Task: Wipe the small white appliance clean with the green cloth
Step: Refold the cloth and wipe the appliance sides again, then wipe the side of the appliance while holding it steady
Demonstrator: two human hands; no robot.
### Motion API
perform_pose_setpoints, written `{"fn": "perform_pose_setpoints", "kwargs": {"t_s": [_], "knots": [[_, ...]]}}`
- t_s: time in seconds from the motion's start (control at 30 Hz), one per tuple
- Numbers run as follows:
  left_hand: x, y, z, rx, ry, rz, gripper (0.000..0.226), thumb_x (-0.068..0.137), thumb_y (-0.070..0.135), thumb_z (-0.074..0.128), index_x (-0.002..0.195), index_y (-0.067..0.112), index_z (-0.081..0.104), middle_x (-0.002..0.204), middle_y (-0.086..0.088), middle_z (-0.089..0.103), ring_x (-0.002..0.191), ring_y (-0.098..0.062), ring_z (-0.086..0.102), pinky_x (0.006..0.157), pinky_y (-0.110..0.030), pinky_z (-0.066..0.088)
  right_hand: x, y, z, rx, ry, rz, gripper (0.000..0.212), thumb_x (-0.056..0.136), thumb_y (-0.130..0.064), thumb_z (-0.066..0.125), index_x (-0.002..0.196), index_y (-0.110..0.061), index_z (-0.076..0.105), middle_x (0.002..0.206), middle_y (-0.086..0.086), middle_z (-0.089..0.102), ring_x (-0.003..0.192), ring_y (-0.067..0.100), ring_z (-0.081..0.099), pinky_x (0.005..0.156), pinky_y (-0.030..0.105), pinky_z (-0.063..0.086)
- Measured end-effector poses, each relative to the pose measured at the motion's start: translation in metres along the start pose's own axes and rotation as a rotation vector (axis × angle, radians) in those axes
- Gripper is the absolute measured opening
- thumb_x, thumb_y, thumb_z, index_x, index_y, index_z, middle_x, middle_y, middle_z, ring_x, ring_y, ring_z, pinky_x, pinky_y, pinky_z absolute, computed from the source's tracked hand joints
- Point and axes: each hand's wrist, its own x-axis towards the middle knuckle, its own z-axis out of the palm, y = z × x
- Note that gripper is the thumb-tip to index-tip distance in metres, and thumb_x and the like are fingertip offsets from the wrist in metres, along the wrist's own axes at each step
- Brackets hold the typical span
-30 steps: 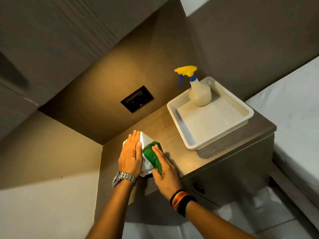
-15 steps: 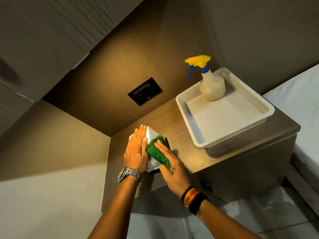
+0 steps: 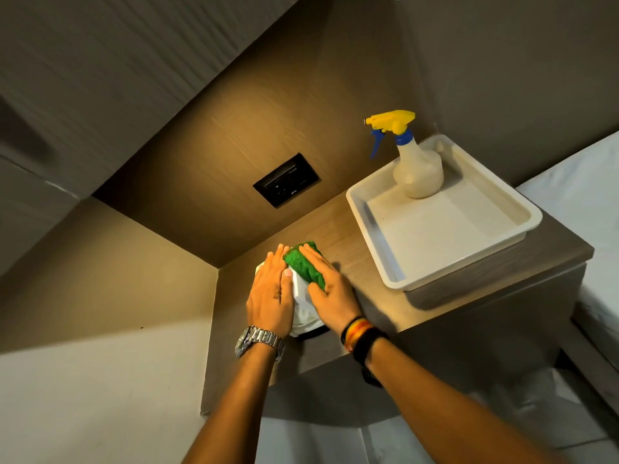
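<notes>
The small white appliance (image 3: 303, 304) stands near the left front corner of the wooden nightstand top (image 3: 365, 279). My left hand (image 3: 269, 293) lies flat on its left side, fingers together, steadying it. My right hand (image 3: 330, 289) presses the folded green cloth (image 3: 303, 264) against the appliance's upper far part. Most of the appliance is hidden under both hands; only a white strip between them and its near lower edge show.
A white tray (image 3: 395, 266) sits on the right half of the nightstand, with a spray bottle (image 3: 417, 172) with a yellow and blue trigger standing in its far corner. A black wall socket (image 3: 286, 185) is on the back panel. White bedding (image 3: 589, 202) lies to the right.
My right hand has slid the green cloth away from me, up toward the far top of the appliance. My left hand has stayed on its left side. The camera has moved closer.
</notes>
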Motion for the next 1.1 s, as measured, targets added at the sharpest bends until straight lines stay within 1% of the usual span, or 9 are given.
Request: {"fn": "perform_pose_setpoints", "kwargs": {"t_s": [0.07, 0.17, 0.3, 0.43, 0.53, 0.7, 0.83, 1.0, 1.1], "knots": [[0.000, -0.001, -0.001, 0.016, -0.010, 0.030, 0.055, 0.102, 0.035, 0.026, 0.154, 0.024, 0.037, 0.162, 0.005, 0.034, 0.152, -0.013, 0.024, 0.124, -0.032, 0.017, -0.025, 0.011, 0.004, -0.065, 0.013, -0.039, 0.076, 0.090, 0.011, 0.046, 0.153, -0.030, 0.034, 0.161, -0.008, 0.033, 0.148, 0.009, 0.032, 0.116, 0.042, 0.039], [0.001, -0.002, -0.002, 0.041, -0.008, 0.014, 0.057, 0.102, 0.040, 0.024, 0.155, 0.025, 0.035, 0.162, 0.006, 0.031, 0.152, -0.013, 0.023, 0.120, -0.029, 0.015, -0.052, 0.026, 0.008, -0.189, 0.045, -0.089, 0.078, 0.092, 0.006, 0.049, 0.155, -0.033, 0.025, 0.165, -0.008, 0.024, 0.151, 0.014, 0.026, 0.114, 0.047, 0.041], [0.001, -0.002, -0.001, 0.040, -0.021, 0.015, 0.057, 0.102, 0.042, 0.024, 0.155, 0.025, 0.034, 0.163, 0.006, 0.031, 0.152, -0.013, 0.023, 0.119, -0.025, 0.014, -0.034, 0.023, 0.000, -0.328, -0.006, -0.111, 0.088, 0.090, 0.008, 0.050, 0.157, -0.034, 0.012, 0.167, -0.010, 0.011, 0.155, 0.015, 0.013, 0.119, 0.048, 0.033], [0.001, -0.004, -0.001, 0.046, -0.010, 0.021, 0.056, 0.103, 0.040, 0.025, 0.155, 0.025, 0.035, 0.162, 0.007, 0.031, 0.152, -0.012, 0.024, 0.119, -0.026, 0.015, -0.039, 0.025, 0.004, -0.435, -0.055, -0.092, 0.098, 0.091, 0.004, 0.050, 0.152, -0.038, -0.015, 0.166, -0.014, -0.010, 0.155, 0.016, -0.001, 0.120, 0.049, 0.030], [0.000, -0.004, 0.000, 0.039, -0.020, 0.015, 0.056, 0.102, 0.041, 0.026, 0.156, 0.025, 0.034, 0.163, 0.007, 0.030, 0.152, -0.013, 0.024, 0.117, -0.027, 0.014, -0.058, 0.036, 0.007, -0.468, -0.053, -0.104, 0.101, 0.092, 0.001, 0.049, 0.148, -0.042, -0.024, 0.163, -0.018, -0.017, 0.154, 0.015, -0.005, 0.120, 0.049, 0.030], [0.001, -0.002, 0.000, 0.050, -0.021, 0.023, 0.057, 0.102, 0.040, 0.025, 0.156, 0.023, 0.033, 0.163, 0.005, 0.031, 0.152, -0.014, 0.024, 0.118, -0.028, 0.015, -0.024, 0.028, -0.012, -0.407, -0.101, 0.003, 0.094, 0.092, 0.003, 0.050, 0.155, -0.039, -0.004, 0.168, -0.009, 0.002, 0.155, 0.023, 0.005, 0.120, 0.054, 0.027], [0.001, -0.002, 0.000, 0.061, -0.031, 0.022, 0.057, 0.102, 0.041, 0.023, 0.156, 0.025, 0.033, 0.163, 0.006, 0.030, 0.153, -0.012, 0.022, 0.120, -0.027, 0.014, 0.004, 0.010, -0.014, -0.253, -0.094, 0.070, 0.087, 0.088, 0.005, 0.047, 0.157, -0.037, 0.015, 0.166, -0.001, 0.022, 0.151, 0.025, 0.025, 0.116, 0.053, 0.036], [0.003, -0.005, -0.001, 0.078, -0.022, 0.036, 0.055, 0.103, 0.039, 0.024, 0.155, 0.026, 0.035, 0.162, 0.006, 0.032, 0.151, -0.012, 0.024, 0.119, -0.026, 0.013, -0.049, 0.016, -0.007, -0.226, -0.101, -0.002, 0.090, 0.090, 0.008, 0.046, 0.153, -0.048, 0.014, 0.166, -0.011, 0.017, 0.151, 0.016, 0.025, 0.118, 0.045, 0.034], [0.002, -0.002, -0.004, 0.079, -0.060, 0.035, 0.058, 0.102, 0.041, 0.022, 0.156, 0.025, 0.033, 0.163, 0.004, 0.030, 0.153, -0.015, 0.022, 0.120, -0.026, 0.010, -0.084, 0.014, -0.015, -0.227, -0.142, 0.017, 0.088, 0.089, 0.009, 0.045, 0.151, -0.049, 0.021, 0.164, -0.014, 0.022, 0.150, 0.012, 0.026, 0.120, 0.037, 0.029]]}}
